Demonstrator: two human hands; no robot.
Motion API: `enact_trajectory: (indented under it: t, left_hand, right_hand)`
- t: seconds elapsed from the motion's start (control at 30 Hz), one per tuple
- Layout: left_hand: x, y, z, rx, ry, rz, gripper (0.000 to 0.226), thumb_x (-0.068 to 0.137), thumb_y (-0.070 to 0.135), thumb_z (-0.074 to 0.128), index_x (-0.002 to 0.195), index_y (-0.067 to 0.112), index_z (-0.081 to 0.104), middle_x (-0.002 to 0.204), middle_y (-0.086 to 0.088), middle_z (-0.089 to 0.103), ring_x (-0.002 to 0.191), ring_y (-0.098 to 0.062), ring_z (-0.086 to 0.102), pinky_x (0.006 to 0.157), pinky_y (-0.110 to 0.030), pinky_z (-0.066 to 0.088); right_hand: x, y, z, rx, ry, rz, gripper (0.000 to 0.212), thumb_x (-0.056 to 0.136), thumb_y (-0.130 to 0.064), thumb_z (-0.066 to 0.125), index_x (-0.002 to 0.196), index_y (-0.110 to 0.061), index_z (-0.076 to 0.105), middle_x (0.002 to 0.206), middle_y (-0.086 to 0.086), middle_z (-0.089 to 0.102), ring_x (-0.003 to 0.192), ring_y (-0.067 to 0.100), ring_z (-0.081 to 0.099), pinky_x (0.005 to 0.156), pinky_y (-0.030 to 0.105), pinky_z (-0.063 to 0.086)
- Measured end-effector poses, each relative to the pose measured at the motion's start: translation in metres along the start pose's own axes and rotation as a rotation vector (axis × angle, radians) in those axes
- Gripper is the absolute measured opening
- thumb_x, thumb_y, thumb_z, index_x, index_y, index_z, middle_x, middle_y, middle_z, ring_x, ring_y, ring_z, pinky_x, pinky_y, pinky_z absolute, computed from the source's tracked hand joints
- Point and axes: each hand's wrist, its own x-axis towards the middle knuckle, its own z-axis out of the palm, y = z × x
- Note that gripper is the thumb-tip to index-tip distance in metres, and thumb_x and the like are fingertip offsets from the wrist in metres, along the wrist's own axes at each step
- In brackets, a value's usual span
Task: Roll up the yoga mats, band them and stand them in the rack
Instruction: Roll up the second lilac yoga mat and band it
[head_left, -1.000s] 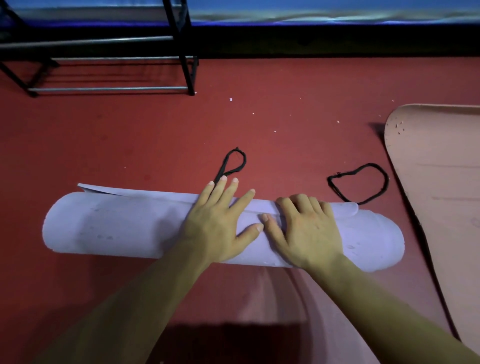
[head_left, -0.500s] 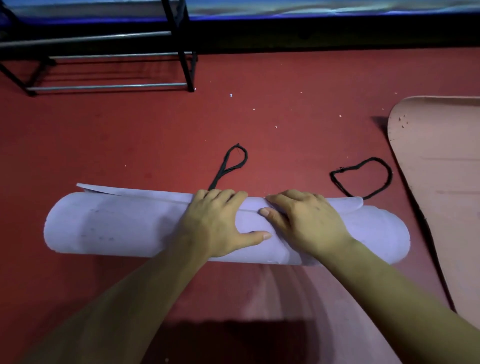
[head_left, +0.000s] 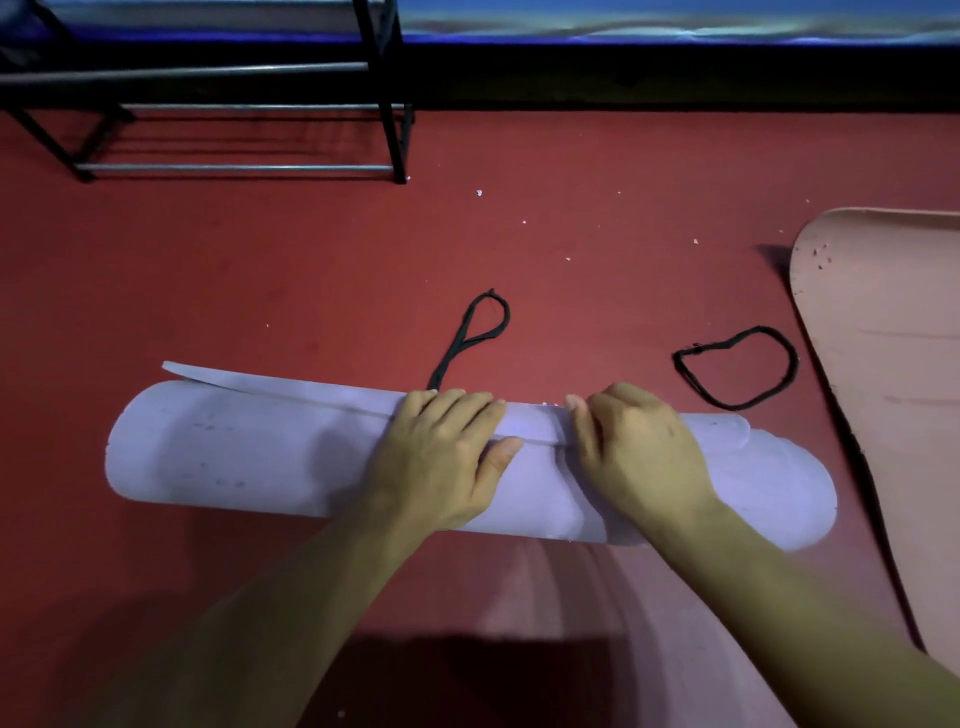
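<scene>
Fingers (head_left: 452, 410) of left hand (head_left: 441, 460) and right hand (head_left: 641, 452) curl over mat (head_left: 234, 447), tips hidden.

Looked like an exercise room: red floor (head_left: 311, 270), lilac mat (head_left: 234, 447) rolled, pink mat (head_left: 893, 389) flat, metal rack (head_left: 234, 168) behind.

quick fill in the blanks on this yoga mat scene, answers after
1. The left hand and right hand grip the lilac mat, which is ___ into a tube.
2. Counting the twisted band and the round band, ___ black bands lie on the red floor.
3. The flat mat at the right edge is ___ in colour.
4. The rack stands at the far ___ of the view.

Answers: rolled; two; pink; left
</scene>
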Motion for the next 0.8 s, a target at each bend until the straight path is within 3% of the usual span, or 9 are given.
enact_trajectory:
  t: [0.07, 0.2, 0.4, 0.47, 0.57, 0.63, 0.7, 0.8]
  left_hand:
    - [-0.004, 0.001, -0.001, 0.019, -0.007, -0.005, 0.062, 0.107, 0.045, 0.022, 0.115, 0.01, 0.073, 0.116, -0.004, 0.072, 0.103, -0.029, 0.067, 0.087, -0.045, 0.05]
    - [-0.001, 0.004, -0.005, 0.003, -0.038, -0.05, 0.047, 0.103, 0.042, 0.037, 0.111, 0.013, 0.073, 0.113, -0.002, 0.071, 0.101, -0.027, 0.066, 0.085, -0.044, 0.05]
    - [0.012, -0.006, -0.022, -0.002, -0.065, -0.139, 0.04, 0.099, 0.046, 0.046, 0.082, 0.015, 0.065, 0.083, -0.001, 0.063, 0.071, -0.028, 0.058, 0.066, -0.041, 0.045]
    - [0.012, -0.03, -0.027, 0.0, -0.136, -0.174, 0.044, 0.097, 0.05, 0.045, 0.089, 0.014, 0.07, 0.087, -0.001, 0.068, 0.079, -0.029, 0.064, 0.072, -0.039, 0.047]
    - [-0.003, -0.055, -0.029, 0.016, -0.28, -0.29, 0.064, 0.093, 0.063, 0.038, 0.109, 0.013, 0.075, 0.109, -0.006, 0.075, 0.107, -0.032, 0.068, 0.095, -0.046, 0.049]
    - [-0.013, -0.057, -0.028, 0.06, -0.338, -0.343, 0.074, 0.094, 0.069, 0.029, 0.108, 0.014, 0.076, 0.105, -0.008, 0.076, 0.103, -0.034, 0.07, 0.099, -0.051, 0.047]
    - [-0.019, -0.056, -0.028, 0.091, -0.336, -0.328, 0.082, 0.097, 0.073, 0.019, 0.1, 0.013, 0.075, 0.092, -0.006, 0.075, 0.089, -0.035, 0.069, 0.091, -0.05, 0.048]
    - [-0.021, -0.055, -0.035, 0.079, -0.331, -0.311, 0.088, 0.096, 0.076, 0.013, 0.102, 0.011, 0.072, 0.091, -0.005, 0.073, 0.087, -0.034, 0.067, 0.088, -0.047, 0.048]
  right_hand:
    - [0.007, 0.002, -0.004, -0.061, -0.059, 0.049, 0.046, 0.098, -0.04, 0.042, 0.066, -0.012, 0.061, 0.07, 0.009, 0.055, 0.063, 0.038, 0.056, 0.059, 0.043, 0.046]
    - [-0.013, -0.001, -0.002, -0.235, -0.307, 0.13, 0.062, 0.095, -0.066, 0.025, 0.104, -0.027, 0.073, 0.105, 0.001, 0.072, 0.099, 0.033, 0.064, 0.099, 0.05, 0.042]
    - [-0.031, -0.004, -0.006, -0.245, -0.224, 0.064, 0.06, 0.094, -0.066, 0.036, 0.106, -0.021, 0.074, 0.101, 0.001, 0.073, 0.091, 0.034, 0.065, 0.089, 0.046, 0.042]
    - [-0.04, -0.006, -0.007, -0.256, -0.177, 0.042, 0.059, 0.095, -0.064, 0.039, 0.107, -0.018, 0.074, 0.101, 0.003, 0.072, 0.089, 0.035, 0.063, 0.087, 0.046, 0.041]
    - [-0.041, -0.008, -0.007, -0.251, -0.146, 0.046, 0.059, 0.094, -0.064, 0.039, 0.107, -0.018, 0.074, 0.102, 0.004, 0.071, 0.088, 0.036, 0.063, 0.086, 0.046, 0.041]
    - [-0.039, -0.007, -0.007, -0.252, -0.164, 0.05, 0.06, 0.094, -0.065, 0.038, 0.106, -0.018, 0.074, 0.101, 0.004, 0.071, 0.088, 0.036, 0.063, 0.086, 0.046, 0.041]
    - [-0.039, -0.006, -0.006, -0.261, -0.171, 0.048, 0.061, 0.094, -0.065, 0.037, 0.106, -0.018, 0.074, 0.101, 0.004, 0.071, 0.088, 0.036, 0.063, 0.086, 0.046, 0.041]
    - [-0.037, -0.006, -0.006, -0.255, -0.164, 0.054, 0.061, 0.094, -0.065, 0.038, 0.105, -0.018, 0.074, 0.1, 0.005, 0.071, 0.088, 0.036, 0.063, 0.086, 0.047, 0.042]
